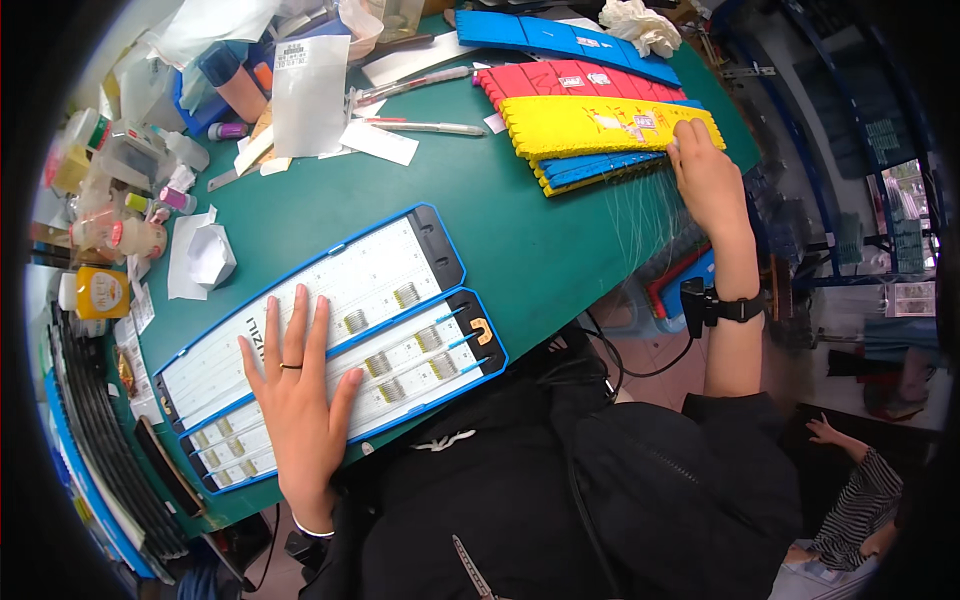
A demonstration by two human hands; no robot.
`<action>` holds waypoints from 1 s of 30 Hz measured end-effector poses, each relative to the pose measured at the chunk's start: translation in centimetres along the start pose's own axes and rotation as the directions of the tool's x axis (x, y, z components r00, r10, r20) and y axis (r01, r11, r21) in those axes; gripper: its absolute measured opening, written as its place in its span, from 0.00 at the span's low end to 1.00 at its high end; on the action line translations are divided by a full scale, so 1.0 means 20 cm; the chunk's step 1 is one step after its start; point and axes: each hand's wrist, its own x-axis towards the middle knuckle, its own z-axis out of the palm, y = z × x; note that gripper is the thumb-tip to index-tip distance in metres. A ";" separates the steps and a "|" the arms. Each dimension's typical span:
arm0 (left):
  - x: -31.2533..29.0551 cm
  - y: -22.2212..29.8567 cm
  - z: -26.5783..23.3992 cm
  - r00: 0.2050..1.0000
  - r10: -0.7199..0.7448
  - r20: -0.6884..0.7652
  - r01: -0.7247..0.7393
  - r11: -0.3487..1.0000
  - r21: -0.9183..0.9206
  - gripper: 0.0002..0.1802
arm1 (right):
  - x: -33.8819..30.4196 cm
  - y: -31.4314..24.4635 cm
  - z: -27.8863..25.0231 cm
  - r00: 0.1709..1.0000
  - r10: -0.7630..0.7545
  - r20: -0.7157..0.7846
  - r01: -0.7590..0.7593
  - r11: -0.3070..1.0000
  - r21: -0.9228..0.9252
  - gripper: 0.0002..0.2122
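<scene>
My left hand (pixel 303 405) lies flat with spread fingers on an open, blue-edged flat case (pixel 385 262). White panels inside the case carry rows of small yellowish coils (pixel 428 338). At the upper right, my right hand (pixel 710 185) is closed at the right end of a notched yellow foam board (pixel 565 122). What its fingertips pinch is too small to make out. Fine clear lines (pixel 640 215) hang below the boards near this hand. A red foam board (pixel 540 80) and a blue one (pixel 560 38) lie behind the yellow; more boards are stacked beneath it.
Pens (pixel 425 127), paper scraps and a white packet (pixel 310 90) crowd the back of the green table (pixel 540 260). Bottles and a yellow-labelled jar (pixel 102 293) line the left side. A folded paper cup (pixel 208 255) stands left of the case. Another person (pixel 855 500) is at lower right.
</scene>
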 end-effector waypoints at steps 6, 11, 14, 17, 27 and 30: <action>0.00 0.00 -0.01 1.000 0.005 0.008 -0.005 1.000 0.013 0.36 | 0.01 -0.03 0.00 0.999 -0.013 -0.041 0.009 0.994 -0.107 0.09; 0.00 0.00 0.00 1.000 0.012 -0.001 -0.012 1.000 0.000 0.36 | 0.00 -0.01 -0.01 1.000 0.003 0.012 -0.002 0.998 -0.070 0.09; -0.01 0.00 0.00 1.000 0.008 -0.003 -0.008 1.000 0.008 0.36 | 0.02 0.02 0.00 0.999 -0.010 0.043 0.008 0.999 0.051 0.08; -0.01 0.00 0.00 1.000 0.013 -0.005 -0.013 1.000 -0.009 0.36 | 0.03 0.07 0.02 0.998 -0.061 -0.018 0.063 0.987 0.145 0.07; -0.01 0.00 -0.01 0.999 0.025 -0.035 -0.026 0.999 -0.037 0.36 | 0.06 0.13 0.18 0.964 0.047 -0.264 0.095 0.860 0.501 0.07; 0.00 0.00 0.00 0.999 0.029 -0.039 -0.031 0.998 -0.053 0.36 | 0.06 0.20 0.13 0.951 -0.007 -0.309 0.199 0.781 0.593 0.07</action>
